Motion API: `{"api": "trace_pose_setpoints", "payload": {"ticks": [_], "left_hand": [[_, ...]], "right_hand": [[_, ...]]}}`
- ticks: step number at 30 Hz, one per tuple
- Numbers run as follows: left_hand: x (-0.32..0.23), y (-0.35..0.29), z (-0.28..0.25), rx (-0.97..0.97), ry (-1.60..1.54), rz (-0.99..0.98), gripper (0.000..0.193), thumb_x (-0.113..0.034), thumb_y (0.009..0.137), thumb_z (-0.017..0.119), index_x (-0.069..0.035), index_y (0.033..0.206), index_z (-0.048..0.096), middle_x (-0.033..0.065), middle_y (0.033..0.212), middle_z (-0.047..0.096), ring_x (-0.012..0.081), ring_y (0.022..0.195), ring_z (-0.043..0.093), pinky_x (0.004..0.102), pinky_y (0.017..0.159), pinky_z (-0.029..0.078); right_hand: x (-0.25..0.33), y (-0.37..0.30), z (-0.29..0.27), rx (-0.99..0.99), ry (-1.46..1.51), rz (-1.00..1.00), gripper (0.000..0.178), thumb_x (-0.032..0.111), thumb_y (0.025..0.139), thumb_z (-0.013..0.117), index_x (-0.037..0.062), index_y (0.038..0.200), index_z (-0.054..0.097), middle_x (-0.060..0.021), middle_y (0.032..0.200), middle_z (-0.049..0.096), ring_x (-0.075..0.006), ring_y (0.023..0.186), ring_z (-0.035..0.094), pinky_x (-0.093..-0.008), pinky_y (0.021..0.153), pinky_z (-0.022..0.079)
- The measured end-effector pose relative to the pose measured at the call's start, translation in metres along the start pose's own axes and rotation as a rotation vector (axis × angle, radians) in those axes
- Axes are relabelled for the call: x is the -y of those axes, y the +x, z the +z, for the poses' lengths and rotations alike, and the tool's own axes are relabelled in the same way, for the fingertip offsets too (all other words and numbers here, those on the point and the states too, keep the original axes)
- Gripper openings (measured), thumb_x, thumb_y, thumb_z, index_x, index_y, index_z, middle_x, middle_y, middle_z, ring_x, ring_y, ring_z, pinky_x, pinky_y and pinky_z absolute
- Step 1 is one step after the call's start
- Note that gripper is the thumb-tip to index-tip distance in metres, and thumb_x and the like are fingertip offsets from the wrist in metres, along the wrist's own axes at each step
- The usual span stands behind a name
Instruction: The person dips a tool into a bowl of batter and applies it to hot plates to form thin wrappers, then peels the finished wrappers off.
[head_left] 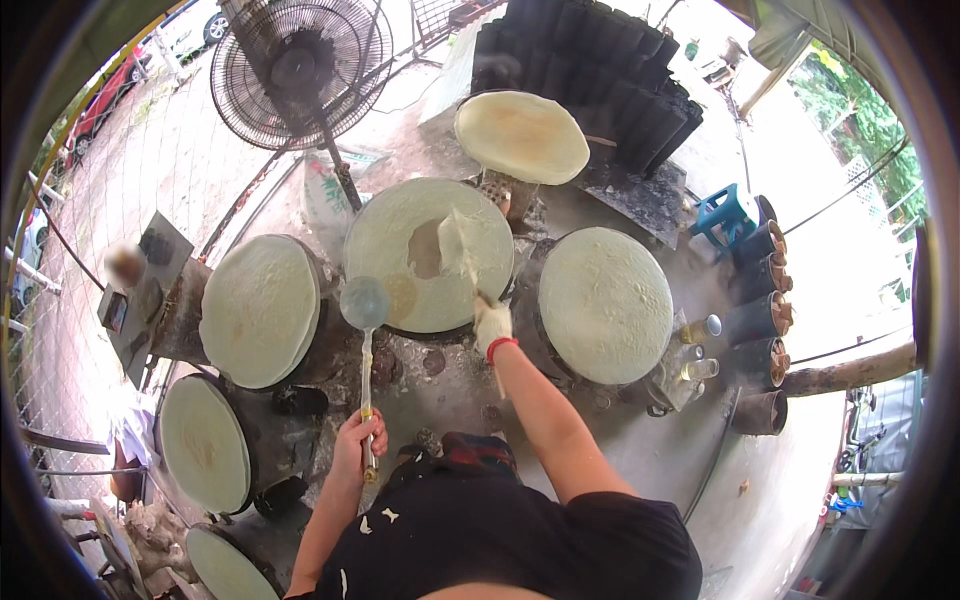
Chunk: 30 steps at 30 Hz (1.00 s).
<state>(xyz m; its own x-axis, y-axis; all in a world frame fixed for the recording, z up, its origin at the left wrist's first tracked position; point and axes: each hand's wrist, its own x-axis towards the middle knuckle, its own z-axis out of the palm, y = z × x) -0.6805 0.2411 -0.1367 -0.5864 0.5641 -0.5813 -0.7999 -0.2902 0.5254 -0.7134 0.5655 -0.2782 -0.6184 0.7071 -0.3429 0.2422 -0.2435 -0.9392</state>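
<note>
Left hand: ladle held upright in the picture by the left hand; fingers clamped around the lower handle. The bowl is seen across the lower-left edge of the middle griddle; contact cannot be told.
Right hand: pale scraper gripped by the gloved right hand, fingers closed on the handle. A red band is worn at the wrist. The blade is laid over the right half of the same griddle; whether it is pressed down cannot be told.
Middle sheet: pale batter sheet spread out nearly to the griddle's edge all round. A browner patch is left at the centre, and a yellowish round spot near the lower edge; bare metal or thin batter, not determined.
Left sheet: round surface fully covered in pale batter.
Right sheet: round surface likewise covered, bubbled toward its right edge.
Lower-left sheets: two more noted, one whole, one cut off by the view.
Back sheet: browned at its middle; judged the furthest cooked.
Progress: spreading judged done on the surrounding surfaces; on the middle one, the centre patch is judged left. No lifted or folded sheet is seen in either hand.
</note>
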Motion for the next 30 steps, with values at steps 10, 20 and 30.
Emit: {"api": "trace_pose_setpoints", "payload": {"ticks": [10, 20, 30], "left_hand": [[0.016, 0.016, 0.026, -0.001, -0.086, -0.009, 0.010, -0.009, 0.089, 0.051, -0.004, 0.097, 0.050, 0.0051, 0.070, 0.048, 0.0133, 0.049, 0.045, 0.0265, 0.043, 0.037], [0.050, 0.021, 0.059, -0.140, -0.110, -0.029, 0.009, -0.011, 0.092, 0.049, -0.004, 0.097, 0.050, 0.0048, 0.068, 0.047, 0.0126, 0.047, 0.044, 0.0263, 0.041, 0.036], [0.048, 0.051, 0.068, -0.329, 0.148, -0.030, 0.024, -0.017, 0.091, 0.051, -0.008, 0.072, 0.039, 0.0005, 0.053, 0.038, 0.0097, 0.036, 0.037, 0.0261, 0.032, 0.030]], "right_hand": [[0.047, 0.049, -0.028, 0.102, -0.482, -0.261, 0.035, 0.029, 0.087, 0.049, 0.0080, 0.112, 0.061, -0.0235, 0.098, 0.062, -0.0377, 0.094, 0.060, -0.0393, 0.081, 0.046], [0.067, 0.110, -0.038, 0.337, -0.420, -0.267, 0.035, 0.025, 0.086, 0.050, 0.0050, 0.113, 0.061, -0.0194, 0.103, 0.064, -0.0301, 0.098, 0.062, -0.0340, 0.085, 0.046], [0.067, 0.111, -0.066, 0.543, -0.499, -0.217, 0.034, 0.023, 0.086, 0.054, 0.0030, 0.113, 0.062, 0.0016, 0.066, 0.054, -0.0087, 0.055, 0.044, -0.0258, 0.049, 0.037]]}}
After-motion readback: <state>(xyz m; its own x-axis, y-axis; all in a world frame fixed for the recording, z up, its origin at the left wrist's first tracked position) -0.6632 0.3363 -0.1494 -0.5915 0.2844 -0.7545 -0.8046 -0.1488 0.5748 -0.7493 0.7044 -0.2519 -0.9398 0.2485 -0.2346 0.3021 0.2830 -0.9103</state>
